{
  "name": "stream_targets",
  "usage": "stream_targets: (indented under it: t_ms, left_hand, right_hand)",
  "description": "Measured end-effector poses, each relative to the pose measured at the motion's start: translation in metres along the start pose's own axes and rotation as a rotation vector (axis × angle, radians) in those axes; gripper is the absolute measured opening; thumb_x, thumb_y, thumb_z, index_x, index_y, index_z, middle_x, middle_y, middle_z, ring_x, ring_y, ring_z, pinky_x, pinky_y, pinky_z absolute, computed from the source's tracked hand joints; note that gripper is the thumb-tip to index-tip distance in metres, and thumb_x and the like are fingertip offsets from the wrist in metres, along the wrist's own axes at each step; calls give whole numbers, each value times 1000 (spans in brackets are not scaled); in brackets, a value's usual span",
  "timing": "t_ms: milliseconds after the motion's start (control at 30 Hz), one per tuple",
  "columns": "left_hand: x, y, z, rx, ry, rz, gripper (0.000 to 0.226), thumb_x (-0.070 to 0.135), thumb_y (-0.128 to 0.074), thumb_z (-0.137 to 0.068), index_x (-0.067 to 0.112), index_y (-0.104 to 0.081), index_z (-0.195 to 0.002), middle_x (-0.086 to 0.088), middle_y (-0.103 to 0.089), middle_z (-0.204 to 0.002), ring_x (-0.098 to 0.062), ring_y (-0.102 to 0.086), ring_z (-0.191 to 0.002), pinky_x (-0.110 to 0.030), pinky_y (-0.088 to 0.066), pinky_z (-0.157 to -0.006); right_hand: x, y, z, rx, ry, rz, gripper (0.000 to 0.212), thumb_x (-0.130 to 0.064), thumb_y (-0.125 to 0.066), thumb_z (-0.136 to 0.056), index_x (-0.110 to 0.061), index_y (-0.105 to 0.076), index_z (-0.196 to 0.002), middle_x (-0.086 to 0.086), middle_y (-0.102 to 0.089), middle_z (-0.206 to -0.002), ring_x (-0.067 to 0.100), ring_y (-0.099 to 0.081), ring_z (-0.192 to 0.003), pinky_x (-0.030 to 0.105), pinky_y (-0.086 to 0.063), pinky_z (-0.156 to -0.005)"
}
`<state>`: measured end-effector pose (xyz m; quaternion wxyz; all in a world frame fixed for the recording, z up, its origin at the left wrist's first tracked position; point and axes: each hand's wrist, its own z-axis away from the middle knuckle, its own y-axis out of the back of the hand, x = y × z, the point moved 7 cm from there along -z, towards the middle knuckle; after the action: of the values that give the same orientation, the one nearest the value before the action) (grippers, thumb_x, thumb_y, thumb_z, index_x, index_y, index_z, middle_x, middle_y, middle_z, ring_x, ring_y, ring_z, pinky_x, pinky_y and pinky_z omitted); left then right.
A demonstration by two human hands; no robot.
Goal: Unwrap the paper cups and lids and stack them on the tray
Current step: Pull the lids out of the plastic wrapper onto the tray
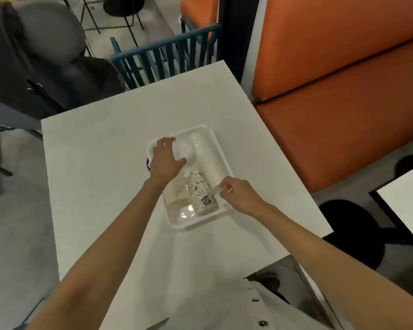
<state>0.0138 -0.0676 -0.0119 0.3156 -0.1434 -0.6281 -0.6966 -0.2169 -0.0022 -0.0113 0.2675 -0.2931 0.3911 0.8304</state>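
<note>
A white tray [221, 148] lies in the middle of the white table [100, 163]. Inside it a long stack of white lids [206, 158] in clear wrap lies along the right side. A stack of patterned paper cups [202, 194] lies on its side at the tray's near end, with clear plastic wrap [179, 201] beside it. My left hand [166, 159] grips a white lid [183, 150] at the tray's far left. My right hand [236, 190] pinches the near end of the lid stack's wrap.
An orange bench seat [343, 91] runs along the table's right side. A teal slatted chair [167, 55] stands at the far edge, and a dark jacket [34, 63] hangs over a seat at the far left. Another white table corner [408, 196] shows at right.
</note>
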Motion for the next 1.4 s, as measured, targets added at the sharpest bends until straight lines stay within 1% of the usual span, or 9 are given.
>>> stream_targets:
  t_ms: [267,367,600,767,900,1000,1133,1267,1400]
  left_hand:
    - [-2,-44,-43,-218,-76,-384,93,30,-81,-77,14,-27,-152,-12,-27,-155,-39,-41,-130,-53,-45,-94]
    - [-9,-43,-50,-158,-57,-337,86,24,-81,-76,14,-33,-147,-12,-36,-148,-38,-49,-120,-50,-47,-88]
    - [-3,-7,-43,-48,-77,-182,84,22,-84,-67,17,-41,-138,-11,-44,-137,-37,-56,-110,-43,-47,-80]
    - [5,44,-14,10,-19,264,82,33,-84,-57,27,-45,-129,6,-51,-124,-13,-53,-105,-17,-41,-76]
    - [43,36,24,-207,43,563,84,45,-84,-51,41,-44,-125,20,-55,-119,-6,-64,-99,-26,-55,-72]
    - [81,9,49,-363,41,712,80,45,-82,-58,43,-47,-129,15,-58,-120,-3,-68,-96,-27,-59,-67]
    - [142,-54,85,-556,84,827,60,47,-78,-65,42,-59,-122,8,-69,-118,-18,-69,-105,-33,-58,-65]
    - [216,-122,125,-746,81,814,57,50,-76,-66,39,-62,-120,2,-71,-116,-19,-71,-100,-33,-56,-60]
    - [294,-189,174,-943,14,692,59,54,-72,-68,37,-62,-123,0,-70,-116,-19,-70,-100,-32,-55,-62]
  right_hand:
    - [14,-2,-7,-11,-76,-19,26,-16,-59,-91,-16,-63,-117,7,-62,-107,18,-58,-87,23,-45,-75]
    - [21,-2,-5,-7,-89,-76,21,-13,-57,-91,-26,-63,-107,5,-62,-105,17,-60,-87,22,-47,-71]
    - [23,23,1,52,-96,-250,17,-13,-58,-92,-15,-66,-107,3,-68,-97,19,-67,-87,30,-52,-72]
    - [2,35,1,66,-62,-482,13,-13,-59,-90,-19,-66,-99,9,-72,-97,19,-70,-83,29,-53,-66]
    - [-15,48,8,80,-31,-693,18,-10,-58,-93,-17,-65,-109,11,-70,-106,15,-69,-83,27,-55,-65]
    - [-11,67,26,160,-1,-785,36,-17,-59,-95,-21,-57,-131,5,-60,-124,13,-64,-103,23,-56,-70]
    - [23,94,67,239,27,-836,49,-26,-65,-94,-30,-50,-140,-13,-55,-126,-1,-62,-104,20,-53,-81]
    - [93,149,133,502,8,-685,33,-17,-72,-89,-20,-64,-121,1,-66,-113,18,-64,-98,16,-48,-80]
    - [174,197,214,653,-44,-655,20,-17,-76,-86,-22,-74,-105,-3,-73,-97,11,-65,-89,16,-48,-79]
